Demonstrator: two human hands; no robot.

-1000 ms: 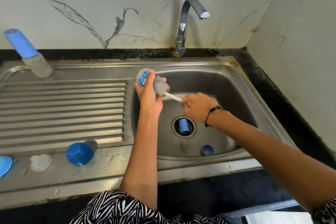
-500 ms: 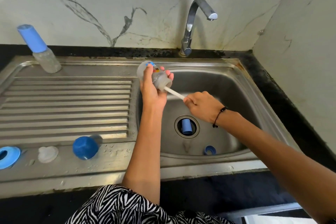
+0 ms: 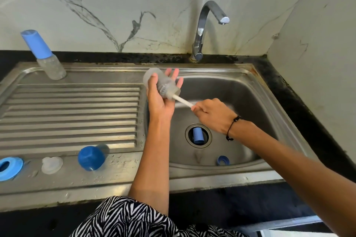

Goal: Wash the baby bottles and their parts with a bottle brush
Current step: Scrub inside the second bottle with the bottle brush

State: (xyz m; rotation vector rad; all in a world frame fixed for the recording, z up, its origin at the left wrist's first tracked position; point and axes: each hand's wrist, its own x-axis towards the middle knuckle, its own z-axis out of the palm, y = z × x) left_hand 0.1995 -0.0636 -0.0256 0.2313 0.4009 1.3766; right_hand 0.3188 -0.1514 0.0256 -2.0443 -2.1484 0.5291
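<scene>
- Steel sink under marble wall; tap at 12 o'clock is dry.
- Left hand cradles bottle, fingers splayed: this loose grip risks a drop.
- Right hand clenches brush; a hard thrust could knock the bottle free.

Cap in the sink drain, drainboard to its left

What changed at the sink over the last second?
The left hand turned the clear bottle, so its printed side no longer shows, and its fingers opened out. The right hand still grips the brush handle, bristles inside. Parts on the drainboard stayed put.
</scene>
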